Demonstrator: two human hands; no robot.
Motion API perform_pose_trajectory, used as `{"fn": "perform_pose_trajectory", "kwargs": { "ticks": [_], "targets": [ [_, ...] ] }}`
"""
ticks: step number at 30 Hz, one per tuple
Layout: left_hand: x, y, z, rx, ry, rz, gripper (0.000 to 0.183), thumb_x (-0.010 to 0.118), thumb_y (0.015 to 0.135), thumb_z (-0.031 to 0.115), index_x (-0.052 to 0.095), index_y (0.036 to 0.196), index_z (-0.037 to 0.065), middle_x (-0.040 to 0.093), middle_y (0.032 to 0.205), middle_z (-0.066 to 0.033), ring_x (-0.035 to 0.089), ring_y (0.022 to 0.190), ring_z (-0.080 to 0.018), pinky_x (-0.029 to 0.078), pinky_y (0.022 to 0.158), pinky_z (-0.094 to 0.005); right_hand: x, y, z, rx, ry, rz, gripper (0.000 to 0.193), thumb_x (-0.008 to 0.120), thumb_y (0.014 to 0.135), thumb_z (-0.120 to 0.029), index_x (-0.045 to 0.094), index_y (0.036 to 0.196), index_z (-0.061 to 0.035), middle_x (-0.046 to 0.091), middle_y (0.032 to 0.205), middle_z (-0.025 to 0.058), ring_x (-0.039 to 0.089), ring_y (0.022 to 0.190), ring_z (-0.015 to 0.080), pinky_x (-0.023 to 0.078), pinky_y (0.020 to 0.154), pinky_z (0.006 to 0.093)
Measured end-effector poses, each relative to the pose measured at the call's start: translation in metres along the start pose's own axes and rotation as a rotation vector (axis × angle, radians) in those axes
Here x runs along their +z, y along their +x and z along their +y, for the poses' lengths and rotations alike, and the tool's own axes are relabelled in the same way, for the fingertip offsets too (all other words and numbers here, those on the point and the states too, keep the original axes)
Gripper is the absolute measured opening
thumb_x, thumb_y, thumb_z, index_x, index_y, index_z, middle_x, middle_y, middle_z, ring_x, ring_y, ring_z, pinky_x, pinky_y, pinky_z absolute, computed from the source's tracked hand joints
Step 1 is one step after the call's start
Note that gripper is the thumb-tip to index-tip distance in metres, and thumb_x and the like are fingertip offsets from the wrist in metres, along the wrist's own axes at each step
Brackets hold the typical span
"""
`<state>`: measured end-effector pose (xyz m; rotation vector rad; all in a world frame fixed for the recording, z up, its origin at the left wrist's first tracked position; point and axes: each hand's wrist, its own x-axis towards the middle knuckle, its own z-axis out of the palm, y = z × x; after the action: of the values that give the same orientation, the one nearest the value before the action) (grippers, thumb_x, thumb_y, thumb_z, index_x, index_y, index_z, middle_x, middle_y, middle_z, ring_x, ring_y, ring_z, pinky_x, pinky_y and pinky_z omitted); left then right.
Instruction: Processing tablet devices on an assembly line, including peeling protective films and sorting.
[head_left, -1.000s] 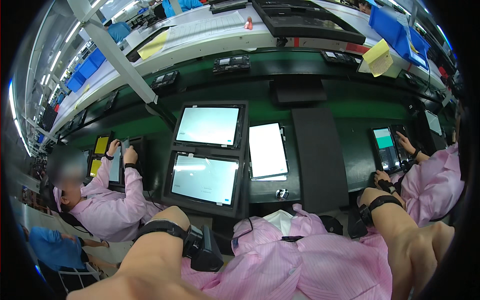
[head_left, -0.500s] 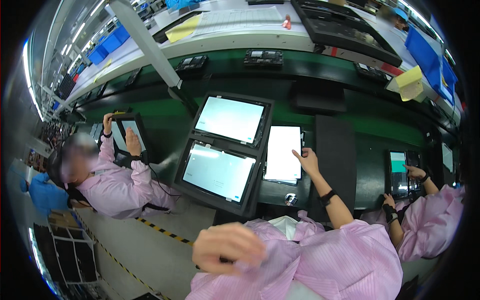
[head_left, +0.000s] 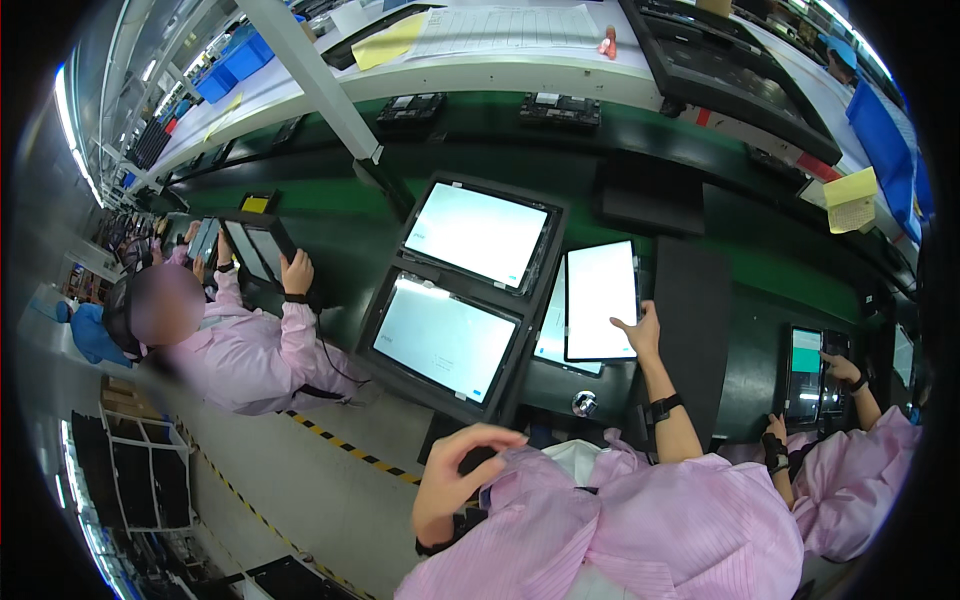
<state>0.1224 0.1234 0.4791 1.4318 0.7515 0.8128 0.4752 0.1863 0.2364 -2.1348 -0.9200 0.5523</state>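
My right hand (head_left: 643,332) grips the right edge of a tablet (head_left: 601,300) with a blank white lit screen, thumb over the front. Partly covered by it, a second lit tablet (head_left: 553,335) lies on the green bench. Near my chest, my left hand (head_left: 462,478) is raised with curved fingers and thumb apart, holding nothing. Left of the held tablet, a black foam tray (head_left: 391,272) carries two lit tablets, an upper one (head_left: 478,234) and a lower one (head_left: 444,335).
A round shiny metal object (head_left: 584,403) lies close to the bench's front edge. Right of my hand is a black mat (head_left: 690,330). A grey post (head_left: 315,80) rises behind the tray. Co-workers in pink handle tablets on both sides, one at left (head_left: 240,350), another at right (head_left: 850,480).
My right hand has shifted the tablet rightward off the one below, uncovering that one's left side. My left hand has turned, its thumb and fingers now apart. The whole view has shifted slightly.
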Motion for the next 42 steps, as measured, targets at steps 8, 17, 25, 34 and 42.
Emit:
{"fn": "perform_pose_trajectory", "kwargs": {
  "ticks": [8, 17, 25, 34, 42],
  "targets": [
    [0.059, 0.102, -0.079, -0.290, -0.097, -0.028, 0.050, 0.050, 0.092, 0.020, 0.030, 0.135, 0.004, 0.045, 0.127, -0.0171, 0.049, 0.112, -0.0226, 0.046, 0.087, -0.0322, -0.097, -0.032, -0.024, 0.261, 0.841, -0.217, 0.061, 0.077, 0.064, -0.001, 0.049, 0.118, 0.0050, 0.063, 0.096, 0.0161, 0.064, 0.081, 0.0208, 0.052, 0.072, 0.0299],
    [0.146, 0.137, -0.009, -0.356, -0.664, -0.654, 0.042, 0.038, 0.097, 0.027, 0.038, 0.127, -0.003, 0.053, 0.115, -0.0150, 0.058, 0.100, -0.0262, 0.048, 0.090, -0.0354, -0.190, -0.078, -0.046, 0.023, 1.285, -0.156, 0.050, 0.063, 0.081, -0.010, 0.043, 0.124, 0.0024, 0.057, 0.110, 0.0112, 0.058, 0.096, 0.0162, 0.047, 0.082, 0.0265],
    [0.164, 0.125, 0.015, -0.253, -0.640, -0.745, 0.054, 0.039, 0.093, 0.025, 0.025, 0.132, -0.010, 0.047, 0.123, -0.0247, 0.056, 0.102, -0.0394, 0.044, 0.092, -0.0440, -0.220, -0.092, -0.059, 0.030, 1.397, -0.150, 0.051, 0.061, 0.082, -0.012, 0.041, 0.126, 0.0023, 0.056, 0.112, 0.0120, 0.058, 0.097, 0.0173, 0.047, 0.083, 0.0268],
    [0.165, 0.116, 0.021, -0.274, -0.635, -0.716, 0.054, 0.041, 0.091, 0.023, 0.026, 0.132, -0.010, 0.045, 0.125, -0.0247, 0.053, 0.107, -0.0377, 0.044, 0.092, -0.0445, -0.223, -0.091, -0.061, -0.003, 1.385, -0.200, 0.053, 0.062, 0.081, -0.012, 0.040, 0.127, 0.0029, 0.056, 0.112, 0.0119, 0.058, 0.098, 0.0173, 0.047, 0.083, 0.0266],
    [0.186, 0.095, 0.025, 0.200, -0.445, -0.392, 0.086, 0.059, 0.083, 0.024, 0.001, 0.142, 0.000, 0.027, 0.140, -0.0208, 0.042, 0.121, -0.0256, 0.035, 0.097, -0.0326, -0.241, -0.099, -0.066, 0.016, 1.318, -0.179, 0.055, 0.065, 0.078, -0.011, 0.042, 0.125, 0.0036, 0.057, 0.110, 0.0108, 0.057, 0.096, 0.0143, 0.044, 0.083, 0.0236]
  ]
}}
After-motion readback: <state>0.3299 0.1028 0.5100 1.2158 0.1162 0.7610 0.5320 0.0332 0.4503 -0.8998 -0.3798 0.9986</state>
